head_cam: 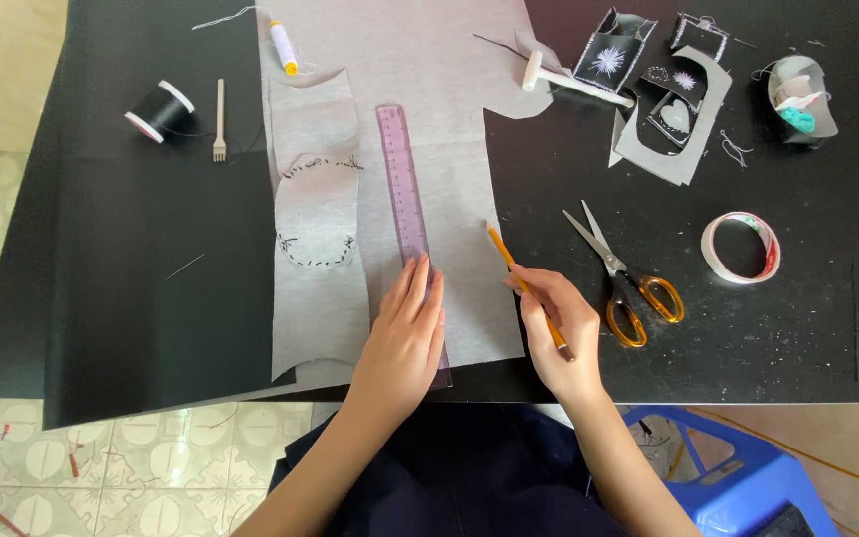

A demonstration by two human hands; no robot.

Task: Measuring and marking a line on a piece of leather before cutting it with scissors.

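- Left hand [405,333] flat, fingers [420,288] stretched out and gripping nothing, pressing down on the near end of a purple transparent ruler [403,189].
- Ruler lying lengthwise, near to far, on a sheet of grey fabric [449,89] spread over the middle of the black tabletop [101,249].
- Right hand [559,328] just right of the ruler, fingers closed round an orange pencil [517,273]; pencil tip pointing far-left, resting at the right edge of the grey fabric.
- Second grey fabric piece [315,219] left of the ruler, stitched with dark dashed curves.
- Orange-handled scissors [628,278] right of the right hand, blades shut and pointing far-left.
- Roll of tape [741,248] farther right, well apart from the scissors.
- Black thread spool [159,110] and a small pronged tool [219,124] at far left on the tabletop.
- White and yellow marker [283,47] at the far edge of the fabric.
- Small embroidered fabric pieces [648,89] and a white hammer-shaped tool [559,78] at far right.
- Blue plastic stool [738,477] on the floor, near right.
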